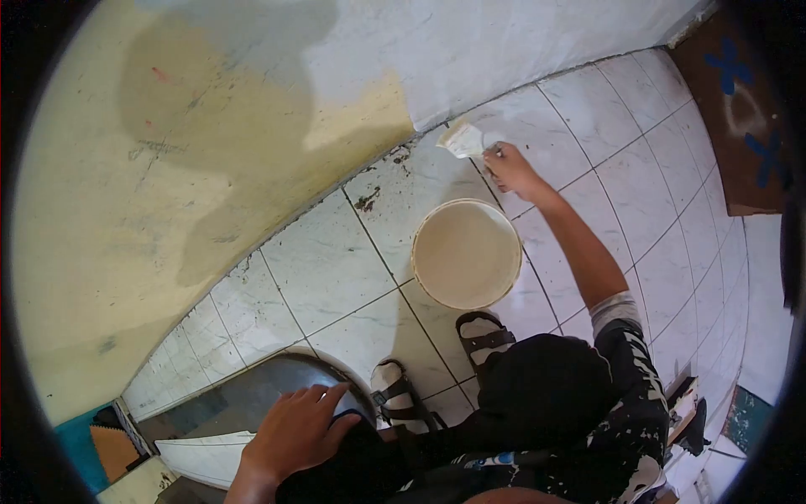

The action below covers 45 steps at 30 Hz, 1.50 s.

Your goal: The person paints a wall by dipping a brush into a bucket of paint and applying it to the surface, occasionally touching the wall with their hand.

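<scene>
Well, the handle of the flat, wide paintbrush (463, 139) with cream-coated bristles is disappearing almost wholly inside the fist, so only the head is showing. The dark grey rounded thing (252, 395) low by the wall is being cut off by the left hand and the knee, and I cannot make out what it is. The frame's round edge is swallowing the corners too.

The paintbrush is sitting just beyond the right hand (508, 168), with its bristles pointing away from the person. They are lying right where the white marbled floor tiles (336, 260) are meeting the yellow-and-white painted wall (168, 168).

That right hand is clenching around the handle, its arm stretching out beside the round white plastic bucket (467, 203) of cream paint. The bucket is standing on the floor between the hand and the two sandalled feet (483, 336).

The left hand (294, 433) is lying loose, fingers spread and gripping nothing, resting on dark cloth at the knee. Whether its fingertips are touching the grey thing, I cannot tell.
</scene>
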Each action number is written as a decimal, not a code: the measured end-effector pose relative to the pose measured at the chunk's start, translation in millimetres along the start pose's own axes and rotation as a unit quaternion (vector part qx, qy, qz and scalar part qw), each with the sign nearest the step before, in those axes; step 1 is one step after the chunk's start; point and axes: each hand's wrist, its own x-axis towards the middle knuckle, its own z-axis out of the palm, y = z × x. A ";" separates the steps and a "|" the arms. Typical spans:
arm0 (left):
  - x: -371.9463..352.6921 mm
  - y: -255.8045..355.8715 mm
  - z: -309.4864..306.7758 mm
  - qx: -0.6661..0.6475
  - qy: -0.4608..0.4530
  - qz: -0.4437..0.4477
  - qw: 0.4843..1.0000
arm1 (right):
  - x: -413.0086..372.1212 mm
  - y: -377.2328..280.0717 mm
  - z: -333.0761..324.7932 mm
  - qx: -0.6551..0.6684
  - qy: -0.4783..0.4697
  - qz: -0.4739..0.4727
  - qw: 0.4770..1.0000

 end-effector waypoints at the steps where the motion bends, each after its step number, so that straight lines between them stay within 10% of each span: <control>1: -3.7 -1.8 5.1 -0.001 0.000 -0.004 1.000 | 10.4 4.9 9.3 0.047 0.003 0.017 0.999; 10: -31.1 -2.7 37.1 -0.078 -0.021 -0.203 0.976 | 61.6 13.9 49.3 0.116 0.027 0.068 0.991; 26: 9.2 -6.2 21.6 -0.055 0.001 -0.151 0.987 | -29.6 -88.9 18.2 0.142 0.016 -0.060 0.988; 35: -1.5 -6.3 26.6 -0.062 0.002 -0.159 0.985 | 57.6 17.2 58.7 0.080 0.023 0.018 0.996; 45: -9.8 8.3 21.2 -0.075 0.005 -0.178 0.981 | 1.5 -83.8 44.6 0.191 -0.010 -0.039 0.981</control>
